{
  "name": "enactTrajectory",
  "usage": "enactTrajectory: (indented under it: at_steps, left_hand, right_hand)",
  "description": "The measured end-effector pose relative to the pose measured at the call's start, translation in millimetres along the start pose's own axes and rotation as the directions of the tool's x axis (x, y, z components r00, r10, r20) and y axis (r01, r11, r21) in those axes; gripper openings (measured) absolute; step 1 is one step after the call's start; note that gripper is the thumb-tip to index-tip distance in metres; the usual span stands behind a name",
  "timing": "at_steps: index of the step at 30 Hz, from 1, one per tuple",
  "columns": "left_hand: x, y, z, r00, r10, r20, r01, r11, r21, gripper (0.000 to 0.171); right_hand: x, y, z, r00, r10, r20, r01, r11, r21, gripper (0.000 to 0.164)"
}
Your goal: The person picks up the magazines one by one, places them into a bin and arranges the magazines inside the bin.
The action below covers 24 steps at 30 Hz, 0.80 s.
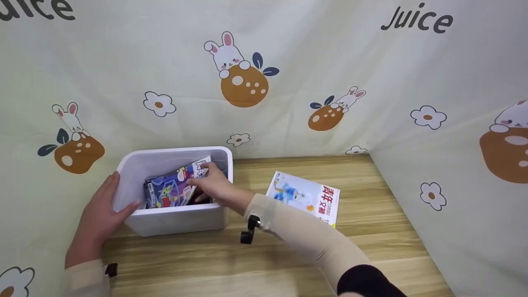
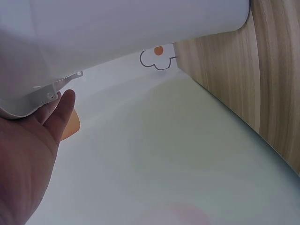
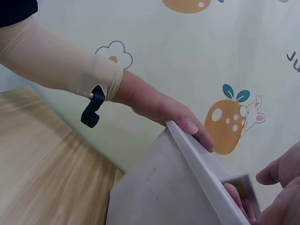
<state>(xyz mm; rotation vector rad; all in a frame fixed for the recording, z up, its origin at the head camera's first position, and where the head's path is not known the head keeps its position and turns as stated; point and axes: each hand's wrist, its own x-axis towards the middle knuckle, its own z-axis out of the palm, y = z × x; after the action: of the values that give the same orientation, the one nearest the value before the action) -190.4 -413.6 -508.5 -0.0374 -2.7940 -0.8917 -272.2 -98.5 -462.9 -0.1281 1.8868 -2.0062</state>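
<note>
A white plastic bin (image 1: 181, 225) stands on the wooden surface by the back wall. My left hand (image 1: 101, 210) holds its left rim, thumb over the front-left edge and fingers along the side; in the left wrist view, the left hand's (image 2: 28, 159) fingertips lie beneath the rim. My right hand (image 1: 212, 183) reaches over the bin's right side and grips a colourful magazine (image 1: 171, 189) by its right part, thumb on the cover. That magazine lies tilted inside, with darker items partly hidden under it. In the right wrist view, the right hand (image 3: 286, 187) is cut off by the frame.
Right of the bin, a white magazine (image 1: 305, 196) with a blue picture and red characters lies flat on the wooden surface (image 1: 371, 231). Cloth walls (image 1: 280, 119) printed with rabbits, oranges and flowers close off the back and both sides.
</note>
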Motion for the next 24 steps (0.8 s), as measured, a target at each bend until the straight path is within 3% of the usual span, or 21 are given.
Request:
enactTrajectory:
  at_steps: [4,7,12,18,24]
  left_hand:
    - [0.9,1.3,0.9,1.0,0.001,0.001,-0.001,1.0,0.009,0.113]
    - [0.8,1.1,1.1,1.0,0.004,0.001,-0.004,1.0,0.013,0.112]
    - [1.2,1.9,1.1,1.0,0.012,0.0,-0.012,1.0,0.012,0.112]
    - [1.4,3.2,0.7,1.0,0.005,0.005,-0.005,1.0,0.018,0.112]
    - [0.5,0.8,1.0,1.0,0.004,-0.001,-0.004,1.0,0.016,0.112]
  right_hand:
    - [-1,0,-3,1.0,-0.024,0.006,0.024,1.0,-0.017,0.054]
    - [1,1,-9,0.996,-0.063,0.06,0.061,0.998,0.032,0.04]
    - [-9,0,-38,0.975,-0.162,0.149,0.15,0.985,0.09,0.017]
    - [-25,10,-113,0.958,-0.237,0.159,0.243,0.97,-0.018,0.003]
    - [-28,45,-216,0.989,-0.143,0.022,0.144,0.984,-0.105,0.003]
